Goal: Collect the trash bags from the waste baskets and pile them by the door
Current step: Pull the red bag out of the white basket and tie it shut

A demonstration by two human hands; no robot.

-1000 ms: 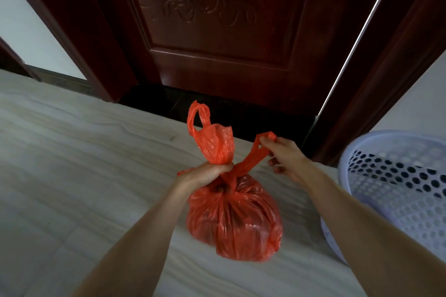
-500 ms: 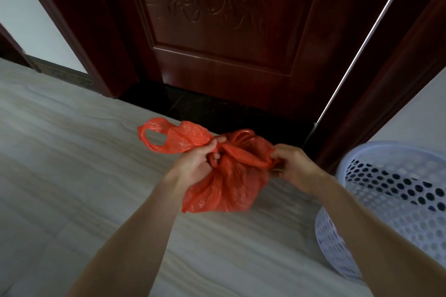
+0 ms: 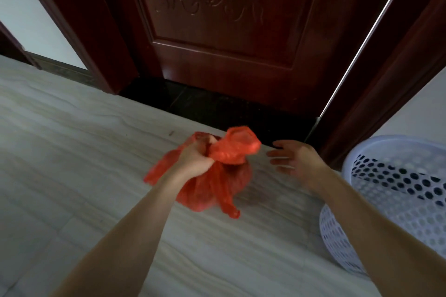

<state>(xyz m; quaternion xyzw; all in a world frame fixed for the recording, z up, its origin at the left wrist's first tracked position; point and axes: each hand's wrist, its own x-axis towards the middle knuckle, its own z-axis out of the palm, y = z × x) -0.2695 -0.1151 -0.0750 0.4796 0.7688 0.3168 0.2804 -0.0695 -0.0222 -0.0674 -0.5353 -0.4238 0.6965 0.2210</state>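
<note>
A filled red trash bag [image 3: 212,183] hangs just above the pale floor, close to the dark wooden door [image 3: 217,31]. My left hand [image 3: 194,159] grips its gathered neck, and the bag's loose handles stick up and trail down beside my fist. My right hand [image 3: 293,158] hovers to the right of the bag with fingers spread, touching nothing. A white perforated waste basket [image 3: 395,200] stands at the far right, with no bag showing inside it.
The door stands slightly ajar, a bright slit [image 3: 362,43] running along its right edge. A black threshold strip [image 3: 205,101] lies under it. Dark door frames [image 3: 79,26] flank both sides. The pale tiled floor [image 3: 72,164] spreads to the left.
My right hand has let go of the bag's handle and drawn off to the right. The bag now hangs from my left hand alone, lower and nearer the threshold.
</note>
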